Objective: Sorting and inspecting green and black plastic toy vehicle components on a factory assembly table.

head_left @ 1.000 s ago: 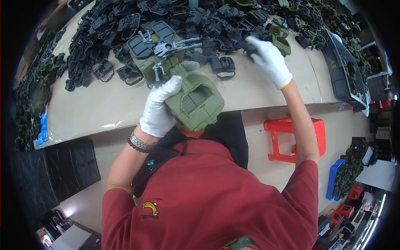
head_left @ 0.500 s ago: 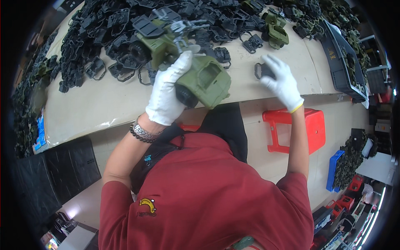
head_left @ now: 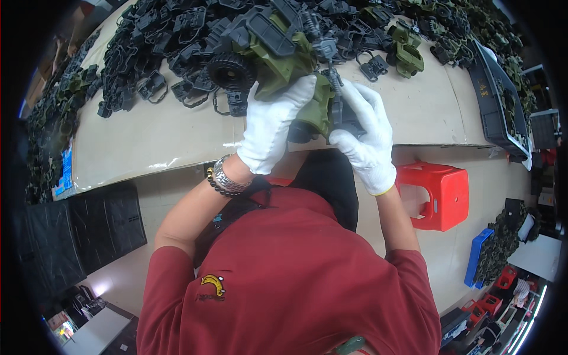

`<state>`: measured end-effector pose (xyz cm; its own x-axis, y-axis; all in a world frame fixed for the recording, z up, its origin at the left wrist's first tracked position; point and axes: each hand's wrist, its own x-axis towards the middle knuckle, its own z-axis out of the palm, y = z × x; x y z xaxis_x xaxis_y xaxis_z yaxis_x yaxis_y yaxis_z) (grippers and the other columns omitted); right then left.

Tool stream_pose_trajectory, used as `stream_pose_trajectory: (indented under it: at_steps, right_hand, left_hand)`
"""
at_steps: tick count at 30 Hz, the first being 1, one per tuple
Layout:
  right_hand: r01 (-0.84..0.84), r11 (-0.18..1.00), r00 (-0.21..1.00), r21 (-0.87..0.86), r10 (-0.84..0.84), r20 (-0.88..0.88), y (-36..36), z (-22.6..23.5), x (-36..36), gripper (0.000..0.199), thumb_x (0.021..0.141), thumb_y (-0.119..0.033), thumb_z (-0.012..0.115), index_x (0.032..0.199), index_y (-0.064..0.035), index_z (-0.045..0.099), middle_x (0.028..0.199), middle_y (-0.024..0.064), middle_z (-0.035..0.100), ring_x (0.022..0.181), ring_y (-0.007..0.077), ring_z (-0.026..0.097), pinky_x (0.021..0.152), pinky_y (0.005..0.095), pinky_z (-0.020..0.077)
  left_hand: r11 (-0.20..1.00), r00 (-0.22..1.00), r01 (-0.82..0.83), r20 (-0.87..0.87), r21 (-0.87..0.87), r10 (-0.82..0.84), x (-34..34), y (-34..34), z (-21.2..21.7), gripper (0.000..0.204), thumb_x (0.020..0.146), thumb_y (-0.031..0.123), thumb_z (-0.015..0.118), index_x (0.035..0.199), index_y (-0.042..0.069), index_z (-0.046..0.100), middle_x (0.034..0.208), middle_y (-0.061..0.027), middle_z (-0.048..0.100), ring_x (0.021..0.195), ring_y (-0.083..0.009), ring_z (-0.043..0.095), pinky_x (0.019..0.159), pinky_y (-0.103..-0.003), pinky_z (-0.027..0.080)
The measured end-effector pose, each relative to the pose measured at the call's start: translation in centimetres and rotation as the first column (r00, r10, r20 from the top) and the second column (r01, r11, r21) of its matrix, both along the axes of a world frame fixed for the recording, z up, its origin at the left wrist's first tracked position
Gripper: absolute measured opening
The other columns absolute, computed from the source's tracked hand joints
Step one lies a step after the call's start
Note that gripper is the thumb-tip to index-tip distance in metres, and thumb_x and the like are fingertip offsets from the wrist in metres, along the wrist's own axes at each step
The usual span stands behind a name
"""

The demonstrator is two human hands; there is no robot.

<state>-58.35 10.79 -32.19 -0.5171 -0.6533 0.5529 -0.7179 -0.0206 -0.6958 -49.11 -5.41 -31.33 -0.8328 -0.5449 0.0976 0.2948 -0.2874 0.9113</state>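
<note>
A green toy military vehicle (head_left: 275, 68) with black wheels and a grey gun-like mount is raised over the table's near edge, tilted. My left hand (head_left: 269, 121), in a white glove, is closed round its side. At the vehicle's front end my gloved right hand (head_left: 367, 133) has its fingers and thumb round a dark grey plastic part (head_left: 348, 115), pressed to the body. Most of this part is hidden by the fingers. Behind lies a heap of dark grey plastic frame parts (head_left: 151, 35). Another green toy vehicle (head_left: 407, 56) rests on the table beyond my right hand.
The beige table (head_left: 142, 139) has several loose frame parts near its middle. A dark crate (head_left: 500, 106) with parts stands at its right end. Below are a red stool (head_left: 447, 195), black boxes (head_left: 89, 236) at left and a blue bin (head_left: 478, 257) at right.
My right hand has taken the dark part off the table and moved left to the vehicle's front. The left hand has turned the vehicle and moved it slightly right.
</note>
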Motion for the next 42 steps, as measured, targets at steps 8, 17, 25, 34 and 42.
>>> stream_pose_trajectory:
  at_steps: [8, 17, 25, 34, 42]
  right_hand:
    - [0.074, 0.994, 0.964, -0.085, -0.093, -0.251, -0.5, 0.0, 0.4, 0.072, 0.081, -0.043, 0.078, 0.139, -0.0050, 0.058, 0.131, 0.0159, 0.059, 0.111, 0.0329, 0.058, 0.095, 0.0398, 0.0484]
    - [0.042, 0.997, 0.975, -0.067, -0.055, -0.213, -0.2, -0.5, 0.9, 0.075, 0.081, -0.049, 0.076, 0.139, -0.0056, 0.058, 0.133, 0.0170, 0.058, 0.112, 0.0331, 0.058, 0.096, 0.0397, 0.0481]
    - [0.072, 0.976, 0.996, -0.206, -0.061, 0.057, -0.8, -1.6, 2.6, 0.078, 0.086, -0.057, 0.070, 0.140, -0.0026, 0.055, 0.134, 0.0197, 0.055, 0.119, 0.0347, 0.058, 0.098, 0.0400, 0.0478]
    - [0.121, 0.987, 0.993, -0.109, -0.121, 0.007, -0.4, -0.8, 2.7, 0.082, 0.084, -0.061, 0.069, 0.140, -0.0021, 0.055, 0.134, 0.0206, 0.055, 0.118, 0.0349, 0.058, 0.098, 0.0406, 0.0481]
    - [0.064, 0.995, 0.998, -0.072, -0.065, -0.007, -0.3, -0.7, 2.5, 0.081, 0.085, -0.060, 0.069, 0.141, -0.0031, 0.055, 0.134, 0.0206, 0.055, 0.118, 0.0352, 0.058, 0.098, 0.0408, 0.0478]
  left_hand:
    - [0.996, 0.999, -0.013, 0.034, -0.092, 0.017, 0.9, 0.0, 1.2, 0.024, 0.092, 0.019, 0.075, 0.107, 0.002, 0.069, 0.097, -0.0008, 0.070, 0.085, -0.0084, 0.063, 0.079, -0.025, 0.051]
    - [0.932, 0.990, -0.139, -0.075, -0.336, 0.121, 1.5, 0.5, 0.4, 0.028, 0.089, 0.020, 0.078, 0.106, 0.000, 0.069, 0.105, -0.0052, 0.073, 0.090, -0.0124, 0.068, 0.081, -0.028, 0.053]
    - [0.902, 0.980, -0.182, -0.146, -0.391, 0.134, 1.7, 1.1, 0.9, 0.028, 0.088, 0.021, 0.079, 0.107, 0.003, 0.069, 0.100, -0.0045, 0.073, 0.088, -0.0164, 0.069, 0.079, -0.030, 0.053]
    - [0.831, 0.981, -0.191, -0.136, -0.522, 0.140, 2.0, 0.4, 2.0, 0.025, 0.090, 0.013, 0.076, 0.110, 0.002, 0.068, 0.101, -0.0025, 0.071, 0.087, -0.0111, 0.065, 0.080, -0.028, 0.053]
    - [0.903, 0.990, -0.128, -0.100, -0.409, 0.095, 2.2, 0.3, 1.9, 0.027, 0.091, 0.013, 0.076, 0.113, 0.001, 0.067, 0.102, -0.0018, 0.070, 0.088, -0.0099, 0.063, 0.081, -0.027, 0.052]
